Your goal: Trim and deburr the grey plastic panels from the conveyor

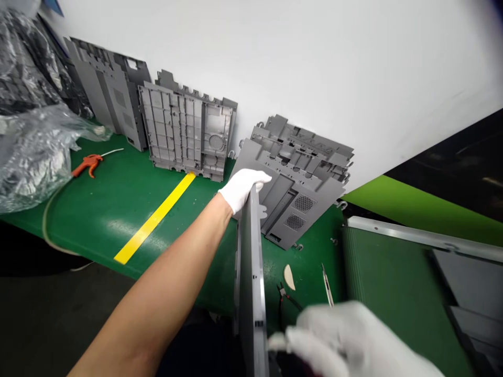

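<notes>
You're mid-handling here, left hand (242, 191) gripping the panel (257, 251) upright at the surface's (118, 199) front edge, blurred right hand (334, 337) beside it, grip unclear, as other panels (186, 131) stand by the wall (314, 68).

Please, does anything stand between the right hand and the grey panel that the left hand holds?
Nothing visible stands between the right hand and the grey panel; blur hides whether they touch. The cutters lie on the green table beyond the hand.

The held panel (250, 272) and vented panel (281, 193) are grey, the latter mesh-patterned at its grilles (304, 203). The desk (131, 196) is green with a yellow tape stripe (156, 218); gloves (240, 189), white; air gun (91, 162), orange.
</notes>
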`<state>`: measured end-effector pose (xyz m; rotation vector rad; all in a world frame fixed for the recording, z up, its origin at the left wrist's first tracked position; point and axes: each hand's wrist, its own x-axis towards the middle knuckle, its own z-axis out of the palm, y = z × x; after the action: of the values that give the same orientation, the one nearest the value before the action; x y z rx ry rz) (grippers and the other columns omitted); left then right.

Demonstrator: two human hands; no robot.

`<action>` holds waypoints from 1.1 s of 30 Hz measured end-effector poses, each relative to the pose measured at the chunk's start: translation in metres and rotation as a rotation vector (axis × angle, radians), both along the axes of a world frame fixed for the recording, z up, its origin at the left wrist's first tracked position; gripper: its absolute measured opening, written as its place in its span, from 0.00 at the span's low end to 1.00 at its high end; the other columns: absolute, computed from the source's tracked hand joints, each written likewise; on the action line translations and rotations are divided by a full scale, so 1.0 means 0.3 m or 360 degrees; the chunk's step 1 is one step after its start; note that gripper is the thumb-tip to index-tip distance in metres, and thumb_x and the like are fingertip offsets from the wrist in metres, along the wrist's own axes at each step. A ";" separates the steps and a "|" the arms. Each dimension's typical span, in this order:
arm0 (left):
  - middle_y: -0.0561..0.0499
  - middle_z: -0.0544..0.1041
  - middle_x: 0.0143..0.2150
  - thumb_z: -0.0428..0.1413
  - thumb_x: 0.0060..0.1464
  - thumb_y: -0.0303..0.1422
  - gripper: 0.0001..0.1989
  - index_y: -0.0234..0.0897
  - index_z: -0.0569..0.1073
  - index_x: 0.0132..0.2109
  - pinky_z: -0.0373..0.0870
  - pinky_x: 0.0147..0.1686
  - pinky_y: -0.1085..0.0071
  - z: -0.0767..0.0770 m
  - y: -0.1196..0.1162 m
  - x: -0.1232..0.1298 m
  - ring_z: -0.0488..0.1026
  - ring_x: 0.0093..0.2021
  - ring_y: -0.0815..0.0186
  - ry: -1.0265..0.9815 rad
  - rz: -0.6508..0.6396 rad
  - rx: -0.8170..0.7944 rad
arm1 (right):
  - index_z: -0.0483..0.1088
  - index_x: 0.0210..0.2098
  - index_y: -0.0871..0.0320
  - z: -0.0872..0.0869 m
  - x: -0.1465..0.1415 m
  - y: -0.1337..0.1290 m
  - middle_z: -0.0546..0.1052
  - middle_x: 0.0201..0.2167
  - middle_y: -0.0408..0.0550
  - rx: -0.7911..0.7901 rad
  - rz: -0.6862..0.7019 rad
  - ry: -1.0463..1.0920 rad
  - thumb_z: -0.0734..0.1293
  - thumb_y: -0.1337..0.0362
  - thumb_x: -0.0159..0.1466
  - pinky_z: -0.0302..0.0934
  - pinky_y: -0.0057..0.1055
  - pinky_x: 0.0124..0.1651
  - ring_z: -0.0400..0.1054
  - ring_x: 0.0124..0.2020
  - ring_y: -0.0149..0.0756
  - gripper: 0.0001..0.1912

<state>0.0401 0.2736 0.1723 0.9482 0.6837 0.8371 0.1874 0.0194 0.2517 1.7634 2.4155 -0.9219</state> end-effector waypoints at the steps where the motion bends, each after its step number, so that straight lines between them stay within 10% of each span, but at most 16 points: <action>1: 0.60 0.55 0.17 0.63 0.46 0.33 0.20 0.38 0.58 0.21 0.47 0.21 0.72 0.005 -0.003 -0.001 0.50 0.18 0.75 0.0014 0.0004 0.0013 | 0.61 0.21 0.55 0.003 0.008 0.063 0.68 0.17 0.37 0.0025 -0.0175 0.0051 0.56 0.50 0.73 0.50 0.25 0.22 0.59 0.18 0.26 0.26; 10: 0.57 0.56 0.19 0.56 0.57 0.40 0.23 0.38 0.57 0.19 0.57 0.28 0.69 0.074 0.024 -0.037 0.53 0.22 0.71 0.0170 -0.0411 0.0207 | 0.71 0.30 0.52 -0.011 -0.010 0.571 0.75 0.24 0.42 0.0612 -0.0340 -0.0485 0.49 0.40 0.70 0.51 0.29 0.30 0.67 0.26 0.34 0.31; 33: 0.58 0.56 0.18 0.60 0.53 0.34 0.22 0.38 0.56 0.19 0.53 0.23 0.71 0.089 0.016 -0.003 0.52 0.20 0.73 0.0194 -0.0316 0.0027 | 0.74 0.32 0.53 0.033 -0.038 0.548 0.75 0.21 0.46 0.0863 -0.0004 -0.0915 0.46 0.43 0.72 0.52 0.31 0.29 0.70 0.24 0.39 0.33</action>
<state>0.0391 0.2785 0.1988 1.0705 0.6755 0.6143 0.1762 0.1839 0.2618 1.8181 2.3667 0.2692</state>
